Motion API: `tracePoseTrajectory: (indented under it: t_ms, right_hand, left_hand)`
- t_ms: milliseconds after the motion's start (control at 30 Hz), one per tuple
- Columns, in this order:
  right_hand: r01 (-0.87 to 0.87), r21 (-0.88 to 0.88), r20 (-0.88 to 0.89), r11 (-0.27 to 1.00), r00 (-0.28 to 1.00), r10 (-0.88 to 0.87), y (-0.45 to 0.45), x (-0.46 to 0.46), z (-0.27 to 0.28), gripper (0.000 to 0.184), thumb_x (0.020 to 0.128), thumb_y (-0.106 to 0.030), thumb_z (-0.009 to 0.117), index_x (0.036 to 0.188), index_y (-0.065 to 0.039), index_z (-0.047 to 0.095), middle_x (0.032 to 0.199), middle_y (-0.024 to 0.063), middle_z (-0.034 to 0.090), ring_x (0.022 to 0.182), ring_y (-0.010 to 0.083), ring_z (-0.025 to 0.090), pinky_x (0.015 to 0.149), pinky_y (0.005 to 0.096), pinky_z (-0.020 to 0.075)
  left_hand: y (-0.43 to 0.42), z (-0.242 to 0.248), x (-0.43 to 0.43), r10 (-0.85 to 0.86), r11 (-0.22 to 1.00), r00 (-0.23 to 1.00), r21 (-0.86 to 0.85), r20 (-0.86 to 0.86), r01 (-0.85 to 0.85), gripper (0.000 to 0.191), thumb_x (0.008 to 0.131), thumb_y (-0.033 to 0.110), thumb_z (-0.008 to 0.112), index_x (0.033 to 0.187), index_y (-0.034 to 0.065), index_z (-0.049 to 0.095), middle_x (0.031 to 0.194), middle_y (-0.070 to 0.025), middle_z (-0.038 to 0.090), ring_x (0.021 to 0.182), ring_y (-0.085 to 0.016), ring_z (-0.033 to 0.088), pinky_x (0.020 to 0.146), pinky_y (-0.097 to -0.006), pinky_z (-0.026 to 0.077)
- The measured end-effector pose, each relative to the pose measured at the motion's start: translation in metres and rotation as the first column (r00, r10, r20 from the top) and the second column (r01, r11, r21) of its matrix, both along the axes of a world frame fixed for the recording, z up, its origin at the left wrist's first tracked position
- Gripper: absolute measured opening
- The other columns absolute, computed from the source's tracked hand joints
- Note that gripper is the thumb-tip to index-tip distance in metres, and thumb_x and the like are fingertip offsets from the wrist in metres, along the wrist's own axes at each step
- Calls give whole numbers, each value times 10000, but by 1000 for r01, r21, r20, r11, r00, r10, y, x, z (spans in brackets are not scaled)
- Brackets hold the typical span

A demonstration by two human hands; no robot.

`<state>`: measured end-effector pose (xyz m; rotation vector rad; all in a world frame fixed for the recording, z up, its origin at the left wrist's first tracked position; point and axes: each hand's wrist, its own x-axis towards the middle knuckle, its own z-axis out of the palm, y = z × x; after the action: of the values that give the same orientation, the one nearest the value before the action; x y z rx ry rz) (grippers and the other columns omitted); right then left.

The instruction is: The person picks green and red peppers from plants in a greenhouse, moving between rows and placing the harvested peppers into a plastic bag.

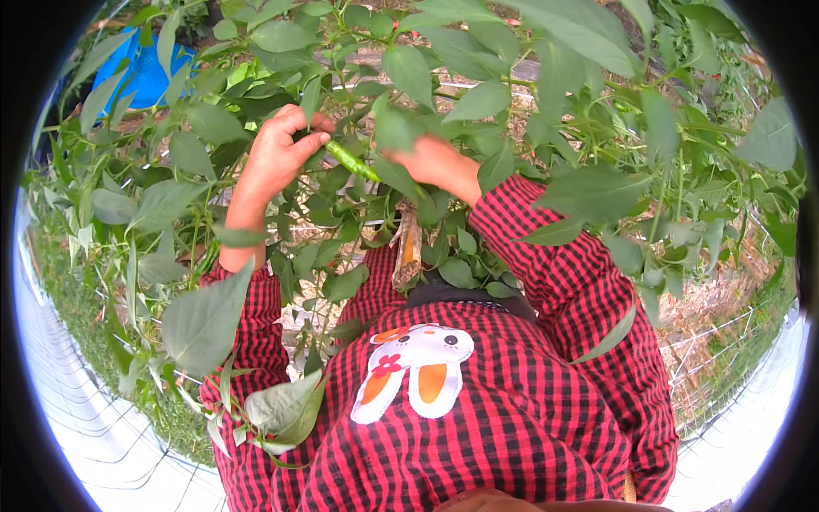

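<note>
Among the leaves of a pepper plant point(409, 73), my left hand point(285, 144) pinches one end of a long green chili pepper point(350, 161) between thumb and fingers. The pepper slants down to the right, its far end close to a leaf. Just right of it is my right hand point(435, 160), blurred, with its fingers mostly covered by leaves. What those fingers touch cannot be made out. Both arms wear red-and-black checked sleeves point(563, 256).
A weathered wooden stake point(407, 256) stands between the plant and my lap. Behind the leaves at the upper left is a blue plastic container or bag point(144, 70). White netting point(716, 333) runs at the lower right. Leafy branches crowd both sides and reach over my left sleeve.
</note>
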<state>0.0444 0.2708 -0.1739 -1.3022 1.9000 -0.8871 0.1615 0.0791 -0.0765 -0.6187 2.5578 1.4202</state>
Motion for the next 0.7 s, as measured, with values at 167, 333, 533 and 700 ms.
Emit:
tracePoseTrajectory:
  t_ms: [167,333,533,700]
  right_hand:
    - [99,160,380,982,912,-154,-3,-35,40,356,846,-326,592,1048,-32,585,922,124,613,884,209,581,765,301,460]
    - [22,24,543,999,839,-31,-14,-28,67,422,780,-363,665,991,-1,618,845,102,643,771,172,595,716,316,467]
    - [61,133,672,989,728,-136,-9,-32,63,260,790,-174,650,908,50,594,604,53,552,518,114,521,514,284,424]
    - [119,-14,488,993,868,-97,-1,-48,75,224,844,-151,587,1001,9,591,729,62,613,641,97,553,548,250,424]
  left_hand:
    - [3,6,-7,60,984,998,171,-9,-58,139,789,79,622,913,16,634,878,-50,596,870,-144,527,793,-281,415]
    - [25,2,-19,153,933,986,338,-60,-124,126,788,32,611,910,1,620,828,-24,610,807,-84,529,743,-243,432]
    - [36,7,-35,-41,996,987,68,-158,52,181,751,-25,578,930,-11,600,861,-90,616,823,-199,590,741,-299,462]
    - [23,-5,-39,-177,970,966,-198,-190,139,223,724,-49,560,935,7,607,899,-139,608,864,-308,596,752,-342,470]
